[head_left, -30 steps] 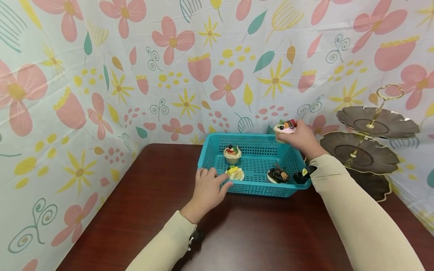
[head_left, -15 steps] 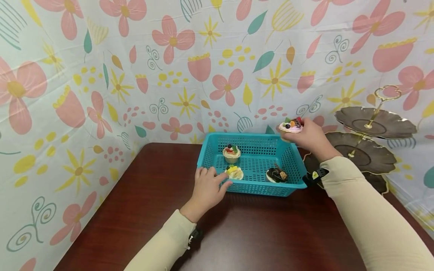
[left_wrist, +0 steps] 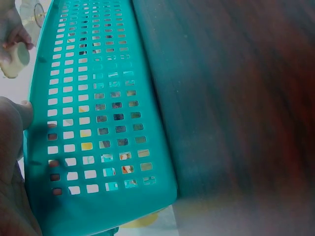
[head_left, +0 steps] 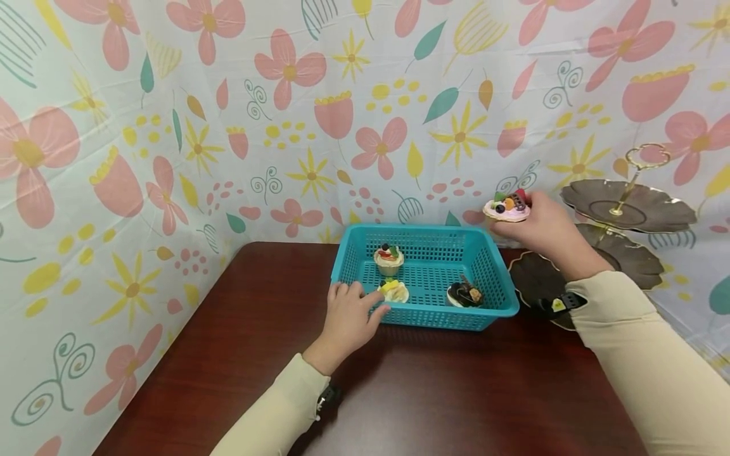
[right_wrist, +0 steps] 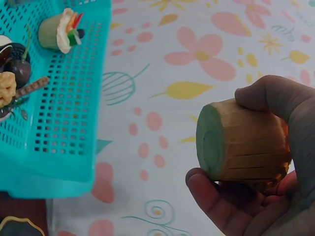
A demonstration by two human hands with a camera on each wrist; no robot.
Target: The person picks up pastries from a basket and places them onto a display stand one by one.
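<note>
My right hand holds a cupcake with pink cream, berries and a chocolate piece, in the air beyond the right end of a teal basket. The right wrist view shows thumb and fingers curled round the cupcake's tan, pleated side. At the basket's front left corner, my left hand grips the rim, its fingertips hooked over the edge. Inside the basket are a cream cupcake with red fruit, a yellow-topped one close to the left thumb, and a dark chocolate one.
A tiered stand of dark scalloped plates with gold edges rises right of the basket, partly behind the right hand and forearm. Patterned floral cloth hangs behind the dark wooden table.
My right hand has carried the pink cupcake rightward, from above the basket's right rear corner to beyond its edge, nearer the stand. The left hand stays in place.
</note>
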